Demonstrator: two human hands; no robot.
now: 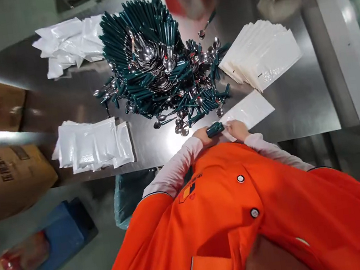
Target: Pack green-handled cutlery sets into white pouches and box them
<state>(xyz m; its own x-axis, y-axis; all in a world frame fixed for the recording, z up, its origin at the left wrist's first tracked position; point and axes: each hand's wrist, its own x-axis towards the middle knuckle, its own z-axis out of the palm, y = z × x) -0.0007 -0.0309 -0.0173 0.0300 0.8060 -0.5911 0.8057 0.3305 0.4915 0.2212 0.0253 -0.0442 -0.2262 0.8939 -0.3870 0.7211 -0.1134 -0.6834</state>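
Observation:
My left hand [203,136] is closed around a small bundle of green-handled spoons [215,129], with the handles pointing right. Just right of it, my right hand [237,130] pinches the near end of a flat white bag [250,110] lying on the table. The handle ends are close to that end of the bag; whether they touch it I cannot tell. Beyond my hands lies a large heap of spoons [157,75] with dark green handles, many lined up and others loose. A fanned stack of flat white bags [265,52] rests to the right of the heap.
Filled-looking white packets [91,143] lie in two piles at the left, the farther packets [73,42] beside the heap. Cardboard boxes [10,178] stand left of the metal table [301,112]. A lined bin [125,197] is below its front edge. Another person's hands show at the far side.

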